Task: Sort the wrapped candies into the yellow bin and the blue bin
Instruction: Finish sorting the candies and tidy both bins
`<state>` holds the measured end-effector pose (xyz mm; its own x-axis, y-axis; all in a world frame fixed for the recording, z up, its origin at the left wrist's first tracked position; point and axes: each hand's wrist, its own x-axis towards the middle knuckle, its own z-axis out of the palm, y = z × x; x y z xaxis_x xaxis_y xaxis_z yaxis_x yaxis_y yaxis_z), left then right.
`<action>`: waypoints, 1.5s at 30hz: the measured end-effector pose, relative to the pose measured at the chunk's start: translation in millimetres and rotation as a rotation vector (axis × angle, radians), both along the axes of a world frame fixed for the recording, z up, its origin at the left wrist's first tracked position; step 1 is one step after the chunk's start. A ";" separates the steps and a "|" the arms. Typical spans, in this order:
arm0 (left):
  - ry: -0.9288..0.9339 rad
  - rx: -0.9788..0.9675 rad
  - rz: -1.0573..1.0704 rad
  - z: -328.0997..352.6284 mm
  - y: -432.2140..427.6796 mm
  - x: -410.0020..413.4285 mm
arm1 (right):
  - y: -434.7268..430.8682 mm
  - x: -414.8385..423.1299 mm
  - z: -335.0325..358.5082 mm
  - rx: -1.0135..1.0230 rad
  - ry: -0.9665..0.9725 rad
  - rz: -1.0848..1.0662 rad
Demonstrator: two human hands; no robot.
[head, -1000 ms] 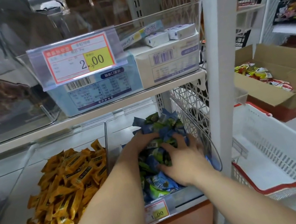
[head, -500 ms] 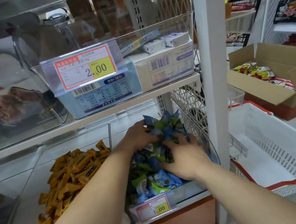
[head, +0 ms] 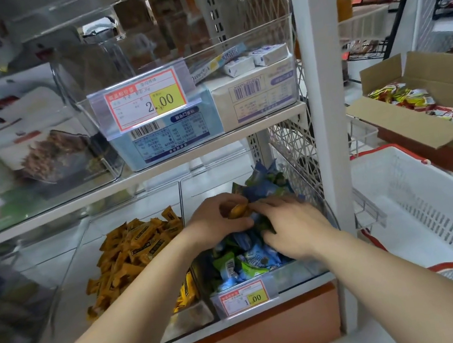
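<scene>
Yellow candy (head: 237, 211) pinched in left hand (head: 217, 223), right hand (head: 294, 230) loose (fingers relaxed) on blue candies (head: 252, 263)

1. Low shelf (head: 205, 155) roofs the yellow bin (head: 74, 261) and blue bin (head: 307, 270), front entry only.
2. Right side: lattice panel (head: 295, 158) and white post (head: 327, 127) block it.
3. Clear divider (head: 181, 195) between them, room above it.

Both forearms reach forward; left hand (head: 216, 221) curls in a pinch, right hand (head: 297, 232) lies flat, palm down.
</scene>
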<state>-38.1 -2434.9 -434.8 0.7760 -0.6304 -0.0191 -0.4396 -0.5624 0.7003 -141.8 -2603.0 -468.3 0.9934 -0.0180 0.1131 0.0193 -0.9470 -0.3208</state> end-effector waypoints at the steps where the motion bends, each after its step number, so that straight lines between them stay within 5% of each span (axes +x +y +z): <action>1: 0.012 -0.037 0.021 -0.3 -0.7 -1.9 | -0.7 -0.7 1.7 -0.006 0.001 -0.021; 8: -0.018 0.016 0.143 -16.1 -7.7 -9.2 | -5.8 -2.5 4.7 -0.041 0.116 -0.026; 18: 0.053 -0.150 0.335 -24.3 -4.6 -10.0 | -0.4 1.6 8.8 0.118 -0.097 -0.032; 24: 0.099 -0.270 0.364 -21.5 -2.4 -16.5 | 15.2 15.3 2.1 0.009 0.156 0.045; 37: 0.142 -0.367 0.497 -23.1 -5.5 -26.5 | 16.1 21.8 -2.1 0.064 -0.190 -0.135; 41: 0.161 -0.498 0.542 -5.6 -2.8 -27.3 | 15.6 22.5 11.4 0.323 -0.360 -0.268; 45: 0.376 -0.732 0.567 19.9 -1.8 -35.4 | 23.1 18.7 26.6 0.979 -0.375 -0.237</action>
